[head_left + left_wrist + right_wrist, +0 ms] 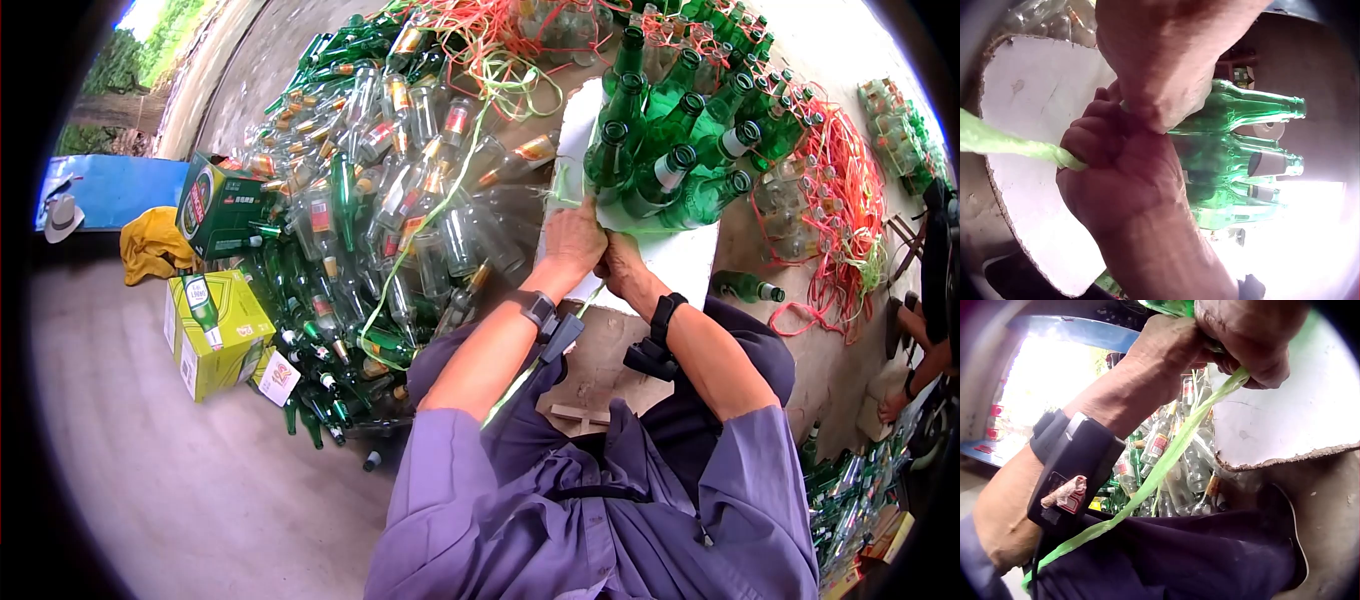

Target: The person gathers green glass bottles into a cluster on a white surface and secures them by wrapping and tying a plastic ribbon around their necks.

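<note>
Several green glass bottles [675, 165] stand upright in a tight cluster on a white board [685, 258]. At their near side my two hands meet, low against the bottles. My right hand [625, 262] grips a light-green plastic strap [1169, 459], which comes out of the curled fingers and trails down past the left forearm in the right wrist view. Pressed close beside it, my left hand [575, 242] pinches the strap near the bottle bases, where a short loose piece sticks up. Its fingertips are partly hidden by the right hand in the right wrist view.
A big heap of loose clear and green bottles [440, 225] lies to the left, beside a yellow-green carton [220, 325] and a dark green carton [220, 205]. Tangled red straps [845, 220] and more bundled bottles are at the right. One green bottle [745, 287] lies near the right knee.
</note>
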The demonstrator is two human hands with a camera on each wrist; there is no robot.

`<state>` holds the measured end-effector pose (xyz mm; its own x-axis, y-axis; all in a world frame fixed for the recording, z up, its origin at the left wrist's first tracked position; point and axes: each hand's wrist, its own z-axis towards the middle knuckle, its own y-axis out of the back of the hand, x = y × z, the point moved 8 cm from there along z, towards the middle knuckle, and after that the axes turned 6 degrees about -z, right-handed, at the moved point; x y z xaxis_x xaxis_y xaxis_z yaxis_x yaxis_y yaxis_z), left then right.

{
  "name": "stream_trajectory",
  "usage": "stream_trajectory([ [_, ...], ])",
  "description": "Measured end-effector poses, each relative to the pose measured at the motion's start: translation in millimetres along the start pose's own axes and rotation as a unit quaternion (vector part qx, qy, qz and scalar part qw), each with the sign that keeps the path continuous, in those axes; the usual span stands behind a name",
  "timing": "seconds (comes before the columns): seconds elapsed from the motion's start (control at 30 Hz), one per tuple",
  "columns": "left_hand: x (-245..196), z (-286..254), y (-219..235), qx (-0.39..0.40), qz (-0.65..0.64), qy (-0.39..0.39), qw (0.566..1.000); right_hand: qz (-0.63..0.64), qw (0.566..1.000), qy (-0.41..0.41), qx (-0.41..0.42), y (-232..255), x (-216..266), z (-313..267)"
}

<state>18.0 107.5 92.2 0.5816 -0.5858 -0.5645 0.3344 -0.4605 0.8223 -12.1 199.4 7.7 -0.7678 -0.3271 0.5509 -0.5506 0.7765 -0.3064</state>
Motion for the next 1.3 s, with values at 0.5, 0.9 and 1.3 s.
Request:
stream_trajectory([
  [0.5,-7.7,-5.0,9.3,-0.052,-0.100,-0.045,0.993,0.016,1.000,0.005,0.011,2.7,-7.6,11.3],
  [0.9,-43.2,-24.9,38.3,-0.175,-0.024,-0.221,0.959,-0.070,0.990,0.116,0.050,-2.3,5.9,9.0],
  [1.3,-15.5,-5.0,10.9,-0.068,-0.214,-0.090,0.970,-0.643,0.564,0.518,-0.007,-17.8,23.6,-12.6],
])
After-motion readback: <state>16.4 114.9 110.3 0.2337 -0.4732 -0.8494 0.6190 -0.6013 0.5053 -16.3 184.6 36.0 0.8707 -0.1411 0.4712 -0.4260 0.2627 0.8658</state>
